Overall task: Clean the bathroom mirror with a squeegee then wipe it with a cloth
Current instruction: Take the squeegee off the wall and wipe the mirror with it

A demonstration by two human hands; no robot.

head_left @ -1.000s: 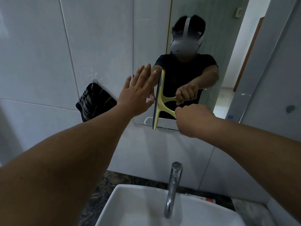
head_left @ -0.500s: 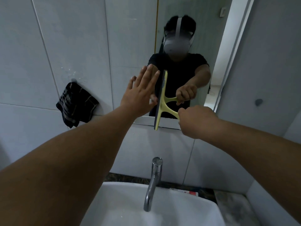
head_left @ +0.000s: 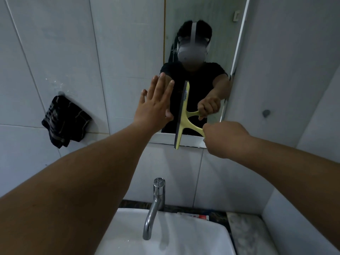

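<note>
Both hands reach up toward the mirror (head_left: 202, 43) above the basin. Spread wide and flat, the left hand (head_left: 156, 105) presses its palm toward the glass at about ten o'clock from the picture's middle, fingers pointing up, holding nothing; whether the palm actually touches the glass cannot be told. At two o'clock from the middle, the right hand (head_left: 223, 138) is curled into a fist around the handle of a yellow squeegee (head_left: 182, 116). Its dark blade stands nearly upright against the lower part of the mirror, just beside the left hand's thumb, with the bottom tip reaching past the mirror's lower edge onto the wall tile. Reflected in the glass are a person in a black shirt, the squeegee's handle and the gripping fist.

Over at nine o'clock, well apart from the mirror, a dark striped cloth (head_left: 64, 122) hangs against the white tiled wall (head_left: 55, 52). Down at six o'clock a chrome tap (head_left: 154, 205) curves over the white washbasin (head_left: 184, 236).
</note>
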